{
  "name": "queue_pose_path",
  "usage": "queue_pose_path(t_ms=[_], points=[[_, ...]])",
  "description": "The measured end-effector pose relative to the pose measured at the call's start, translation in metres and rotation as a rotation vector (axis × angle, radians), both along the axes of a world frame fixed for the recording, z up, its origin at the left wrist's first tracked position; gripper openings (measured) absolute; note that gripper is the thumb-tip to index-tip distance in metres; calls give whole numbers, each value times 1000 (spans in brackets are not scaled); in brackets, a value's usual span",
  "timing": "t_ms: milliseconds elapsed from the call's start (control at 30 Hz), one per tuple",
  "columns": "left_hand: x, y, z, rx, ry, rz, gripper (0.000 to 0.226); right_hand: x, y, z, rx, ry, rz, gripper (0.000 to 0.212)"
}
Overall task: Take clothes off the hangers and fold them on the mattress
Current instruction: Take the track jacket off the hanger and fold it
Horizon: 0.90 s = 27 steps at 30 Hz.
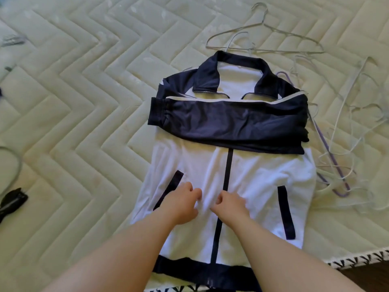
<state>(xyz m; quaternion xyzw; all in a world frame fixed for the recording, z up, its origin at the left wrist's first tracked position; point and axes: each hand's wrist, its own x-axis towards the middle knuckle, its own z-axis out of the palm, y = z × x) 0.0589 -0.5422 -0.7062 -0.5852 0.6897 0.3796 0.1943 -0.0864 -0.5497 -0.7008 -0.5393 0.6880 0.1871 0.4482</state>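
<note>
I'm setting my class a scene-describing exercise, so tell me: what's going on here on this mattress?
A person is folding a white and navy jacket that lies front-up on the mattress. Its dark sleeves are already folded across the chest. The left hand and the right hand sit on the lower front, either side of the zip, with fingers curled as if pinching the cloth. Bare hangers lie heaped to the right.

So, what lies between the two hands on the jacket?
Only white fabric of the jacket, slightly puckered, lies between the left hand and the right hand, as the head view shows.
</note>
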Motion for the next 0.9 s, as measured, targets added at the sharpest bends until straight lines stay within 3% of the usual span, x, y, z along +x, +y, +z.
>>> queue_pose_path(t_ms=[100, 300, 400, 567, 700, 833, 900], points=[[-3, 42, -8, 23, 28, -17, 39, -7, 48, -10, 11, 5, 166, 16], [-1, 111, -21, -108, -32, -266, 100, -17, 113, -18, -179, -23, 371, 75], [7, 135, -27, -156, -74, -369, 103, -19, 139, -18, -121, 17, 492, 96], [21, 136, -22, -324, -129, -454, 108, -38, 158, -16, -189, 143, 609, 88], [36, 146, -34, -606, -112, -550, 78, -46, 163, -15, -236, 120, 586, 87], [25, 153, -29, -455, -245, -434, 103, -53, 157, -11, -177, 27, 550, 84], [26, 154, -34, -389, -293, -415, 90, -53, 154, -11, -144, -12, 464, 77]])
